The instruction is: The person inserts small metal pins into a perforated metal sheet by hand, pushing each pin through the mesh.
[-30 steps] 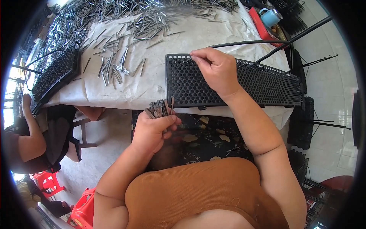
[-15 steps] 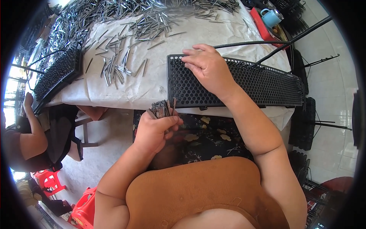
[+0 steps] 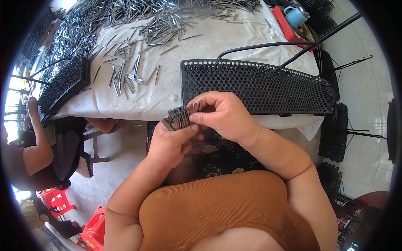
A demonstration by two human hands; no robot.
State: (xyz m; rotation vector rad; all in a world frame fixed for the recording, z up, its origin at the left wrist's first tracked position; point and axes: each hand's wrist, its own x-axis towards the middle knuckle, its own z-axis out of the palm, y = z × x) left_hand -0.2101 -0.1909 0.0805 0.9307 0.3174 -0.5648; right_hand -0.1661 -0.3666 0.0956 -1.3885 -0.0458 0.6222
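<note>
In the head view, the left hand (image 3: pixel 166 144) is curled closed around a bundle of metal strips (image 3: pixel 178 120), just off the near edge of the cloth-covered surface (image 3: pixel 201 47). The right hand (image 3: pixel 225 117) meets the bundle's right side, thumb and fingers partly closed about a few strips; whether it grips any firmly, I cannot tell. A black perforated rack (image 3: pixel 251 90) lies just beyond, on the surface. The strips are thin and packed unevenly, so a loosened left grip could let several slide out and drop past the edge. A pinch taking two at once might drag a neighbour askew. The rack's near edge sits close to the right fingers, so a knuckle could knock it. Ragged strip ends may also prick a fingertip pressed carelessly against them.
</note>
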